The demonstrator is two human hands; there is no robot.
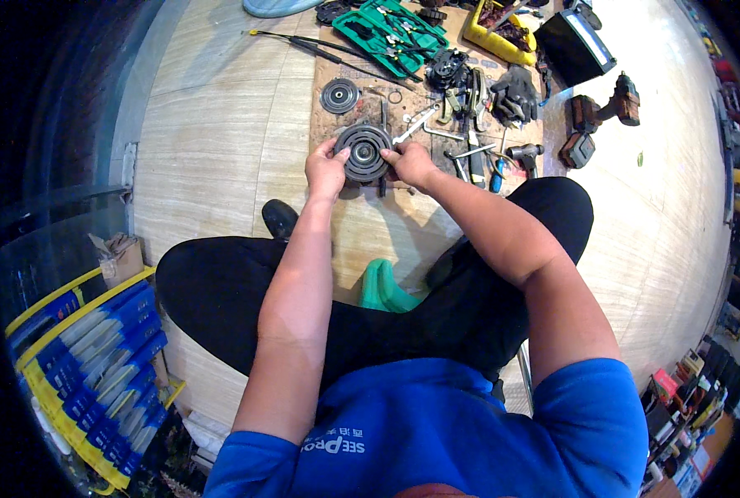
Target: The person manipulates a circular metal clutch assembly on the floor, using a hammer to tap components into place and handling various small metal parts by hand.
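Note:
Between my two hands is a dark round pulley wheel (365, 154) with concentric metal rings and a hole at its centre. My left hand (327, 172) grips its left edge, thumb on the upper face. On the opposite rim my right hand (411, 163) is closed, with the thumb pressing the face and the other fingers mostly hidden. Just beyond the pulley, a smaller grooved disc (339, 96) lies flat on a stained cardboard sheet (324, 124). A dark bar (383, 112) shows behind the pulley. Close to my right hand are a spanner (416, 124) and a hex key (443, 132).
Farther off are a green tool case (391, 37), a yellow tray (499, 37) of parts and a black box (565, 50). Dark gloves (515, 95), a blue-handled screwdriver (498, 176) and a cordless power tool (621, 104) lie rightward. A blue-and-yellow rack (96, 365) stands lower left.

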